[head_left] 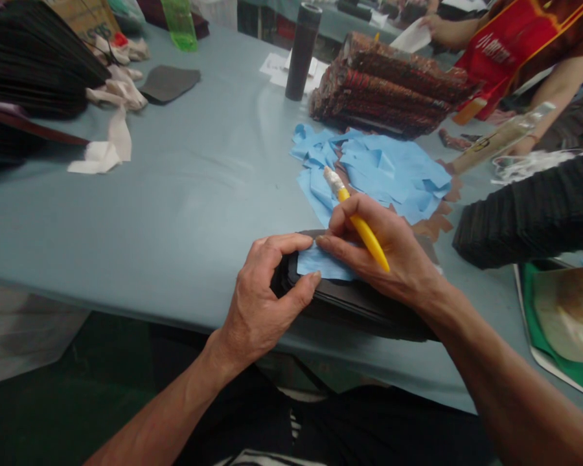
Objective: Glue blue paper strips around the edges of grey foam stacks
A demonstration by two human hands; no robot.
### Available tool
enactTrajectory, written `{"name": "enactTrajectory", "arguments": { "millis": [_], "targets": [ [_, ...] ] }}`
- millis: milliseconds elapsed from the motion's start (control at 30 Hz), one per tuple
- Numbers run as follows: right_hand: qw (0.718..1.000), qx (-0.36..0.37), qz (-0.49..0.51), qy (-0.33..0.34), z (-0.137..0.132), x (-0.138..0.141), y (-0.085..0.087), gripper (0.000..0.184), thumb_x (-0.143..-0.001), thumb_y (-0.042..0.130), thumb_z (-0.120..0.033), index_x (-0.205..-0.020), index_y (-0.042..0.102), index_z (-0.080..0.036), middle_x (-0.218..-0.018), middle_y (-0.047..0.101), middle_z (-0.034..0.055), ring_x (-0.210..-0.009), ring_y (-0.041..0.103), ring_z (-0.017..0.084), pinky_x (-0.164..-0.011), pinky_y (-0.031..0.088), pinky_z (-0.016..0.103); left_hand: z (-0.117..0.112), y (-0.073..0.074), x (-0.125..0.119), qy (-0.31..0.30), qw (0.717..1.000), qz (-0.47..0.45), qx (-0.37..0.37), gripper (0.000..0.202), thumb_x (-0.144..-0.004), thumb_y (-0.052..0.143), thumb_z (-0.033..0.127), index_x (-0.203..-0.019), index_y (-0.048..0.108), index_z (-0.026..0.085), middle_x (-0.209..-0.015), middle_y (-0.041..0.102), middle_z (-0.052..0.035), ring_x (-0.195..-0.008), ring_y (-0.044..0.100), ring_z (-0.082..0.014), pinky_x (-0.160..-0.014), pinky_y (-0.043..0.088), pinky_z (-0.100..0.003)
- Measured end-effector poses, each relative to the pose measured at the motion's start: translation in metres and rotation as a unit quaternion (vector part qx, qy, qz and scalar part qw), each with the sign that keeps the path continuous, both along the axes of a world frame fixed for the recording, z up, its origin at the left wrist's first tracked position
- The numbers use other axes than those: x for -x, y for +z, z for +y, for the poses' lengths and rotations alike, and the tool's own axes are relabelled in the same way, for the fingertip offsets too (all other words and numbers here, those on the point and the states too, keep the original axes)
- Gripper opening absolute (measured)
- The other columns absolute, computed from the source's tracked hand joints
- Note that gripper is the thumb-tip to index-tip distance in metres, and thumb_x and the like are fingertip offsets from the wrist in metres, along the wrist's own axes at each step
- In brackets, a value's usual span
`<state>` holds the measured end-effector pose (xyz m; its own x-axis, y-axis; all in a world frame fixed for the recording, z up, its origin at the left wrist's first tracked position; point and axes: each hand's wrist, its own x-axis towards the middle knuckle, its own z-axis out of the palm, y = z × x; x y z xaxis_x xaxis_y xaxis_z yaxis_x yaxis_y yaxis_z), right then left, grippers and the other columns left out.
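In front of me lies a stack of dark sheets (364, 299) with rounded ends, near the table's front edge. A small light-blue piece (323, 264), thin like cloth, lies on top at its left end. My left hand (267, 291) curls round that end, its thumb and index fingertip on the blue piece's edges. Closed round a yellow-handled brush (364, 230), my right hand (388, 249) also touches the blue piece's upper edge with its thumb tip. The brush's whitish tip points up and away. Behind the hands is a loose pile of blue pieces (393, 168).
A bundle of reddish-brown patterned material (388, 87) and a dark cylinder (304, 52) stand at the back. Black stacked pieces (534, 207) lie right, near a bottle (505, 136). Far left are black sheets (34, 58). Another person in a red apron (505, 48) works opposite.
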<state>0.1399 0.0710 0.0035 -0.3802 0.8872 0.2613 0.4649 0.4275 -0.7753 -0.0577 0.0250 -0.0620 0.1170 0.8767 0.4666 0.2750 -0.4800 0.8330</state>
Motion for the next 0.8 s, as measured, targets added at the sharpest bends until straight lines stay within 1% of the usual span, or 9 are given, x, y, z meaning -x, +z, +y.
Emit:
{"name": "enactTrajectory", "arguments": {
  "millis": [400, 567, 800],
  "targets": [
    [1.0, -0.012, -0.009, -0.01, -0.001, 0.0002, 0.0, 0.021, -0.091, 0.076, -0.019, -0.089, 0.056, -0.023, -0.077, 0.055, -0.0055, -0.063, 0.046, 0.01, -0.059, 0.038, 0.028, -0.0008, -0.0007, -0.001, 0.002, 1.0, -0.002, 0.003, 0.03, -0.098, 0.073, 0.025, -0.126, 0.066, 0.018, -0.126, 0.075, -0.0061, -0.121, 0.068, -0.0186, -0.109, 0.053, -0.031],
    [1.0, -0.005, -0.007, -0.018, -0.0026, 0.0021, 0.0006, 0.02, -0.092, 0.075, -0.021, -0.09, 0.056, -0.024, -0.078, 0.056, -0.0047, -0.065, 0.049, 0.011, -0.062, 0.04, 0.028, -0.0017, -0.0015, -0.0001, 0.003, 1.0, -0.005, 0.006, 0.03, -0.097, 0.073, 0.025, -0.126, 0.067, 0.019, -0.126, 0.075, -0.0059, -0.121, 0.068, -0.0193, -0.109, 0.053, -0.032],
    [1.0, -0.003, 0.008, -0.021, -0.0036, 0.0026, -0.002, 0.02, -0.092, 0.076, -0.02, -0.091, 0.056, -0.024, -0.079, 0.056, -0.0049, -0.068, 0.051, 0.012, -0.065, 0.043, 0.029, -0.0016, -0.0017, -0.0012, 0.003, 1.0, -0.008, 0.003, 0.028, -0.098, 0.073, 0.027, -0.125, 0.066, 0.023, -0.126, 0.076, -0.0062, -0.12, 0.069, -0.0217, -0.109, 0.055, -0.037]
  ]
}}
